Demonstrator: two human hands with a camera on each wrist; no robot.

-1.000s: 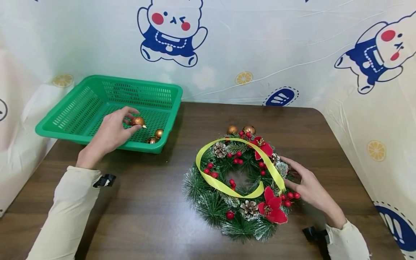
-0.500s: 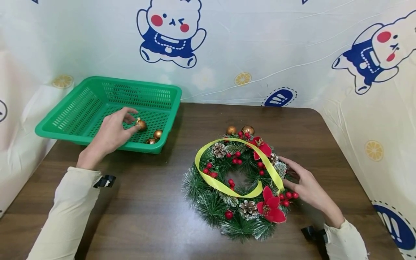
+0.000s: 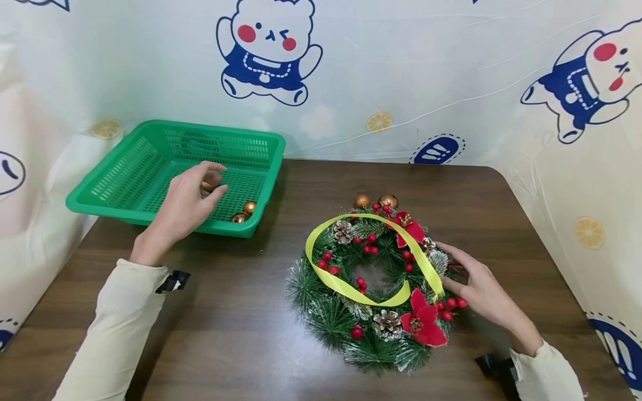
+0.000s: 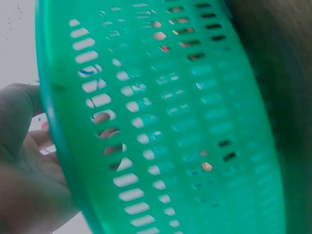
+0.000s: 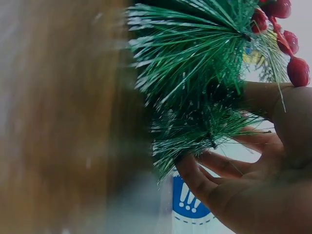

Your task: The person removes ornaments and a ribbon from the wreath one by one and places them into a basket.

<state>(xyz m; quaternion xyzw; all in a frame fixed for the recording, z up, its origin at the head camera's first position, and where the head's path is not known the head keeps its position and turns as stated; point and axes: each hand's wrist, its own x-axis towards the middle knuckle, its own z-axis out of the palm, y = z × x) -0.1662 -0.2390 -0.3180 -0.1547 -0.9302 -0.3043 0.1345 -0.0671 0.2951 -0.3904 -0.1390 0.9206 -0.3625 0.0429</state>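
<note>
A Christmas wreath [image 3: 326, 320] with pinecones, red berries and poinsettias lies on the brown table, a loose yellow ribbon [image 3: 346, 289] looped over it. At its right edge my right hand [image 3: 478, 289] holds the greenery; the right wrist view has thumb and fingers around the needles [image 5: 195, 97]. My left hand [image 3: 188, 197] hovers inside the green basket [image 3: 271, 184], thumb and forefinger spread apart. Behind its fingers a gold bauble [image 3: 207, 186] shows, partly hidden. In the left wrist view, the basket wall [image 4: 195, 122] covers part of the left hand [image 4: 29, 165].
Two more gold baubles, a shiny one [image 3: 239, 218] and another [image 3: 249, 207], lie in the basket's near right corner. Behind the wreath sit a glittery bauble [image 3: 361, 201] and a smooth one [image 3: 388, 201]. A printed curtain [image 3: 351, 72] hangs along the table's back edge.
The gold bauble at my left fingers has dropped lower and turned, and now shows left of the thumb tip, behind the fingers. My right hand stays on the wreath; the whole view shifts slightly.
</note>
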